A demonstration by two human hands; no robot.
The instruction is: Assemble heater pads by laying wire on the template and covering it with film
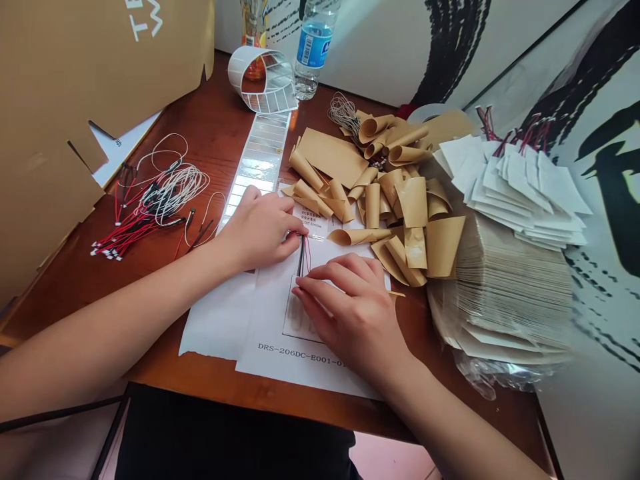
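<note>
the left hand (273, 230) has its thumb and forefinger drawn together on the far end of a few thin red and black wires (303, 253), the other fingers loosely bent. the right hand (353, 297) sits nearer and to the right, its thumb and forefinger almost closed, seemingly on the near part of the same wires, while its other fingers curl over the page. gripping at two places probably keeps such limp wires straight; fingertips alone suit something this thin and leave part of it in sight.

the wires lie between the hands, over a printed sheet (300, 373) near the middle of the table (215, 375). the sheet has a drawn box, which perhaps serves as a guide for placing; whatever is under the right palm is mostly hidden.

to the left, a heap of wires (173, 193) lies tangled, within easy reach of the left arm. a strip of labels (257, 160) runs far from the sheet to its roll (280, 80), probably laid flat so labels peel easily. curled brown paper (413, 203) is heaped to the right, beyond the right hand, and white packets (530, 193) rest on a tall stack (515, 287) farther right, perhaps to keep them off the work space.
</note>
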